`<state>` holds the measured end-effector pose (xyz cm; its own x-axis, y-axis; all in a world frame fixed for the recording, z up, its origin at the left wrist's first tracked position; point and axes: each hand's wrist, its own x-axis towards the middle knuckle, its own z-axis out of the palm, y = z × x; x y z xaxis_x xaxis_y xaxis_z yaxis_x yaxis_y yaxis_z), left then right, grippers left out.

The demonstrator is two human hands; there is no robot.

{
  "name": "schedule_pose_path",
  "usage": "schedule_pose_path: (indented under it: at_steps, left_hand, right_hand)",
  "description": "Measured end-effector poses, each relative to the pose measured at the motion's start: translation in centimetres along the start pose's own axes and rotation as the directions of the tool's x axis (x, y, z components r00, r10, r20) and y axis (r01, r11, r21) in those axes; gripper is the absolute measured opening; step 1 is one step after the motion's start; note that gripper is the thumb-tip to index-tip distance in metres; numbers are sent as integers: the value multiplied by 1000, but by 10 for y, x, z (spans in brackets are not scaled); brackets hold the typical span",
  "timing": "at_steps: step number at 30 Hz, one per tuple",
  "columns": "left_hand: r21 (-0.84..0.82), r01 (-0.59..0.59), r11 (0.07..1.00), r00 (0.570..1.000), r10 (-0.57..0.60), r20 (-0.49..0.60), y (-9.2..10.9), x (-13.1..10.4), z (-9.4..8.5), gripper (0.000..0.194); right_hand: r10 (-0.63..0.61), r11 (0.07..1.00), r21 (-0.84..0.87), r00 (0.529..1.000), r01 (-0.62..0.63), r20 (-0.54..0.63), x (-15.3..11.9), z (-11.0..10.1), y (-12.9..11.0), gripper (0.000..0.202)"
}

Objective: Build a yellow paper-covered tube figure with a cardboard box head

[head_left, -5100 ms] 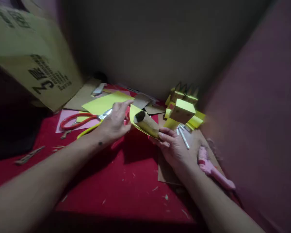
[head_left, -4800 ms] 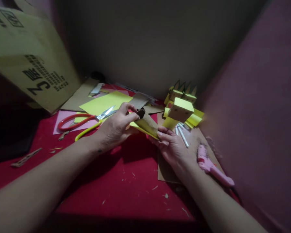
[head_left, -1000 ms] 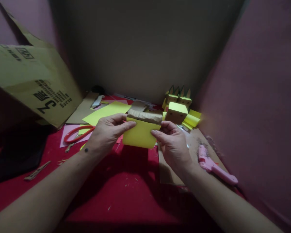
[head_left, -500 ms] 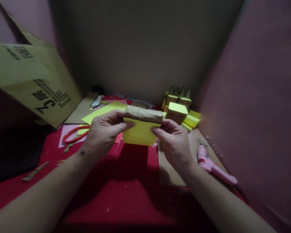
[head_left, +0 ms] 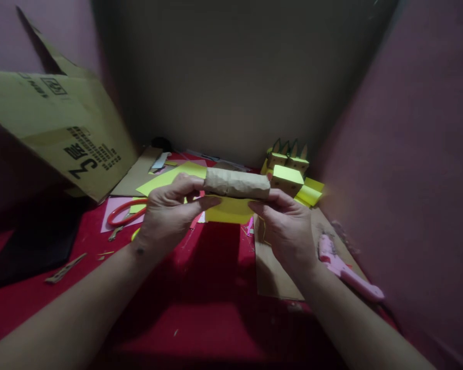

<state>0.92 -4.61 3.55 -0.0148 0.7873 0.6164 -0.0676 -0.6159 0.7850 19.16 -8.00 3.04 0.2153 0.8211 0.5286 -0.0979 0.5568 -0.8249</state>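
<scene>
Left hand (head_left: 170, 216) and right hand (head_left: 287, 223) both clamped on yellow paper sheet (head_left: 229, 211), crinkled brown cardboard tube (head_left: 237, 184) along top.

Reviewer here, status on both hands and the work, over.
Left hand and right hand gripping yellow paper, brown roll along its top edge. Nothing between them and the roll.

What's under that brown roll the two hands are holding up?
A yellow sheet shows below the brown roll, pinched by the left hand and the right hand. Whatever lies directly beneath the roll or the fingers is covered and can't be seen.
</scene>
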Motion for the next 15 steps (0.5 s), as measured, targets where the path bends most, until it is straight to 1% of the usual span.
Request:
schedule_pose_path:
  at_steps: [2,4,6,7,8,9,11,12,13,15]
  left_hand:
    - [105,-184,977,983,185,-3,4,-2,-2,14]
    - [140,-296,945,955,295,29,8,-3,-4,17]
    - [154,-317,936,946,323,-15,9,-5,-4,18]
    - [165,-303,939,948,315,-48,9,-5,-4,17]
    - [169,-279,945,953,294,-70,9,-5,-3,16]
    - [168,-242,956,964,256,-70,8,-4,-3,15]
    - [147,-137,980,990,141,-15,7,-2,-2,10]
    - [124,-73,990,997,73,9,7,-1,-1,7]
    - [99,2,995,1000,-4,25,6,0,-1,5]
    - [53,160,986,986,-163,37,5,2,1,6]
  right_hand:
    - [-141,987,-81,990,139,-22,-2,3,-8,19]
    - [-240,961,-149,970,232,-33,-4,6,-14,20]
    - [-265,949,-190,963,251,-53,-6,8,-17,19]
    - [-246,953,-202,967,228,-68,-6,9,-17,17]
    - [-205,962,-199,975,184,-88,-6,8,-16,14]
    - [-138,977,-178,985,117,-108,-6,8,-14,12]
    - [53,994,-91,992,-63,-115,-5,6,-10,11]
    - [159,986,-35,982,-163,-102,-5,5,-8,14]
    - [260,965,20,962,-260,-80,-4,4,-6,17]
    - [417,904,111,909,-412,-22,-4,4,-2,22]
